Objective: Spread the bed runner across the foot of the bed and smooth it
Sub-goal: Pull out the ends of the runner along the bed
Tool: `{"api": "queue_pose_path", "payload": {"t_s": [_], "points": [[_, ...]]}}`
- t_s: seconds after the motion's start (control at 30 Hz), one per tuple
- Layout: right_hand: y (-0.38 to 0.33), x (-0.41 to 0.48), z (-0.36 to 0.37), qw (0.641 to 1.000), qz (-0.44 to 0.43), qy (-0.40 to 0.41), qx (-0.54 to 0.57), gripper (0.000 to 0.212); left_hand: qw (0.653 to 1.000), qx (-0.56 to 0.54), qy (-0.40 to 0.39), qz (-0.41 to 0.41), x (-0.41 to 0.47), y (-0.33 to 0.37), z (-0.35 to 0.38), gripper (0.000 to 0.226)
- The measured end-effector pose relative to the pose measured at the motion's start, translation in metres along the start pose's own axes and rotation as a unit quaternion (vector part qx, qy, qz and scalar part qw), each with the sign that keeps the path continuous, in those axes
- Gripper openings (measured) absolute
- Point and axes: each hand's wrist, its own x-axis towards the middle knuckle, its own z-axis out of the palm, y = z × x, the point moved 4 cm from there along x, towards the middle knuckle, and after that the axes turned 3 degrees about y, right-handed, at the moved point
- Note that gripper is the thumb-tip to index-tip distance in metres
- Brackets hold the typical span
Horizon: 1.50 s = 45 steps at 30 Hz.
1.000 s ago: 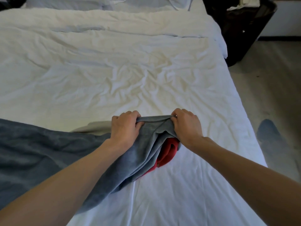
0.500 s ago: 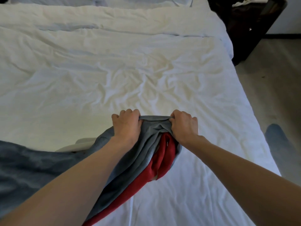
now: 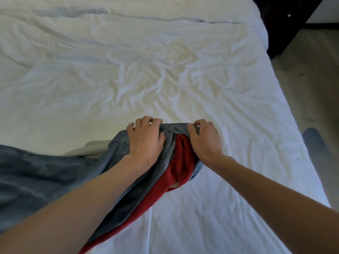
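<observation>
Both hands clutch the bunched end of the bed runner (image 3: 45,178). The left hand (image 3: 145,143) curls its fingers over the far fold of grey cloth, thumb on the near side. The right hand (image 3: 206,142), just beside it, pinches the same fold with bent fingers. Between them the runner's red lining (image 3: 180,158) spills out and trails back under the left forearm.

The runner lies near the foot of the bed (image 3: 238,189). Its long axis runs crosswise, so the spread grey part stretches from the hands toward the bed's left side, while the gathered end sits right of the bed's middle. White bedding from there to the bed's right edge is uncovered. The right hand is the nearer one to that edge, so the coming pull likely goes rightward, away from the laid part. A beige piece (image 3: 86,151) shows from under the runner's far edge; what it is I cannot tell.

Toward the bed's head the white duvet (image 3: 146,79) is heavily creased. Beyond the bed's far right corner stands dark wooden furniture (image 3: 286,19) on a pale floor (image 3: 311,79).
</observation>
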Motion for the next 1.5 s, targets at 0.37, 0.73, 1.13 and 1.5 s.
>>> {"api": "queue_pose_path", "payload": {"t_s": [0.37,0.73,1.13,1.5], "points": [[0.04,-0.095,0.005,0.999,0.031,-0.018,0.033,0.065,0.998,-0.053,0.03,0.012,-0.078,0.021,-0.018,0.023],[0.045,-0.121,0.016,0.988,0.084,-0.13,-0.011,0.033,0.999,-0.004,0.037,0.034,-0.153,0.043,-0.018,0.028],[0.055,-0.135,-0.02,0.993,0.013,-0.112,0.033,0.04,0.995,0.05,0.066,0.054,-0.189,0.078,-0.014,0.016],[0.073,-0.175,-0.083,0.991,-0.045,-0.109,0.061,0.041,0.995,0.025,0.099,0.01,-0.235,0.106,-0.035,0.011]]}}
